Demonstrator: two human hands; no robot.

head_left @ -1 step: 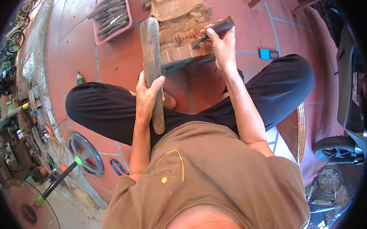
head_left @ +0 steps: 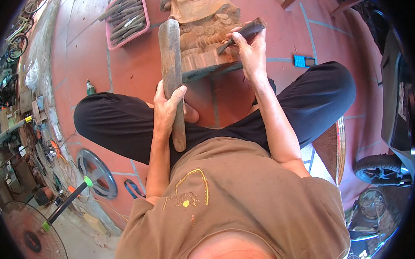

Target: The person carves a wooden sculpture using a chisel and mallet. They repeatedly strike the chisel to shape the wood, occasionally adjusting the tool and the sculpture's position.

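A carved wooden figure (head_left: 204, 11) lies on the tiled floor in front of me, its base end nearest to my crossed legs. In my right hand (head_left: 252, 51) is a chisel (head_left: 252, 28), gripped by its dark handle. The chisel is tilted, its blade pointing down-left at the carving near the base; whether the edge touches the wood I cannot tell. My left hand (head_left: 167, 106) is wrapped round a long, flat wooden mallet (head_left: 171, 52). The mallet stands lengthwise in view, its wide end toward the carving and its narrow end over my lap, apart from the chisel.
A pink basket (head_left: 147, 22) of chisels stands at the far left. A blue phone (head_left: 304, 61) lies right of the carving. A small green bottle (head_left: 91, 87) stands by my left knee. A fan (head_left: 34, 243) is at lower left, a motorbike wheel (head_left: 380, 169) at right.
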